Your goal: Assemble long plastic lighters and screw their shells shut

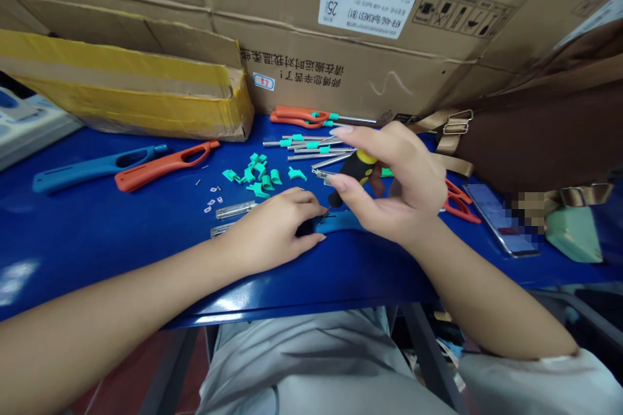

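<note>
My right hand [402, 191] is closed round a screwdriver [359, 171] with a black and yellow handle. The tip points down at a blue lighter casing [341, 222] lying on the table. With fingers and thumb at its left end, my left hand [270, 231] grips the casing; part of it is hidden behind my hands. Close to my left wrist lie clear lighter tanks [236, 209]. Green plastic triggers [257, 173] are heaped beyond my left hand, near several metal lighter tubes [311, 147] with green parts.
A blue casing [92, 170] and an orange casing [165, 167] lie on the left of the blue table [121, 239]. Orange lighters [302, 117] sit at the back, before a large cardboard box [302, 32]. A phone [499, 220] and brown bag [535, 136] are at right.
</note>
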### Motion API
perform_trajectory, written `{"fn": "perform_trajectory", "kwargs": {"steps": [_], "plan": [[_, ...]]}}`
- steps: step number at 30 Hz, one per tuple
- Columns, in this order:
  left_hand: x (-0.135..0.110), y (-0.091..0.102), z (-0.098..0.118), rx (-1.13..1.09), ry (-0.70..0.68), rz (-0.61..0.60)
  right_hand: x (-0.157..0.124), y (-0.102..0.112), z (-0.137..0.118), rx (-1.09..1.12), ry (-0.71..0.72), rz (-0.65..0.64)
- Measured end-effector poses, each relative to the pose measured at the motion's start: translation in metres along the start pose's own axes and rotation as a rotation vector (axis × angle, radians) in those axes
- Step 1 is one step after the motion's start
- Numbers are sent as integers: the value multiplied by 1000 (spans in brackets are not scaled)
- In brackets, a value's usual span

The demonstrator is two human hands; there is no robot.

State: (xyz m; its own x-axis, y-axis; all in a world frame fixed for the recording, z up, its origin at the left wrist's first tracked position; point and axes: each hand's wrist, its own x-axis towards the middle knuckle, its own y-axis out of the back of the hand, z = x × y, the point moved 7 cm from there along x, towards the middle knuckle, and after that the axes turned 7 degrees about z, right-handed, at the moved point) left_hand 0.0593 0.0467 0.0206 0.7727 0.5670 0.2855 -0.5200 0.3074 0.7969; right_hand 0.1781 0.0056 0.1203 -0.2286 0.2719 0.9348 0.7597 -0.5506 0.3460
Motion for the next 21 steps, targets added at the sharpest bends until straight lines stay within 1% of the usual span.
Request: {"fn": "perform_trajectory", "kwargs": {"steps": [3,7,10,13,15,18,21], "plan": [[0,0,0,5,-6,7,-1,0,0,-44,24,3],[0,0,-1,16,-11,12,-1,-3,1,49,-13,-47],[-1,0,-2,12,-11,6,1,0,1,3,-7,-12],[0,-1,-1,11,-13,0,2,2,-2,-39,45,18],[0,-1,-1,15,-14,5,1,0,-1,-8,38,-21],[0,-1,-1,17,-9,10,1,-5,1,83,-11,-98],[0,-1,-1,9,-9,11,2,-3,-2,74,40,-68]]}}
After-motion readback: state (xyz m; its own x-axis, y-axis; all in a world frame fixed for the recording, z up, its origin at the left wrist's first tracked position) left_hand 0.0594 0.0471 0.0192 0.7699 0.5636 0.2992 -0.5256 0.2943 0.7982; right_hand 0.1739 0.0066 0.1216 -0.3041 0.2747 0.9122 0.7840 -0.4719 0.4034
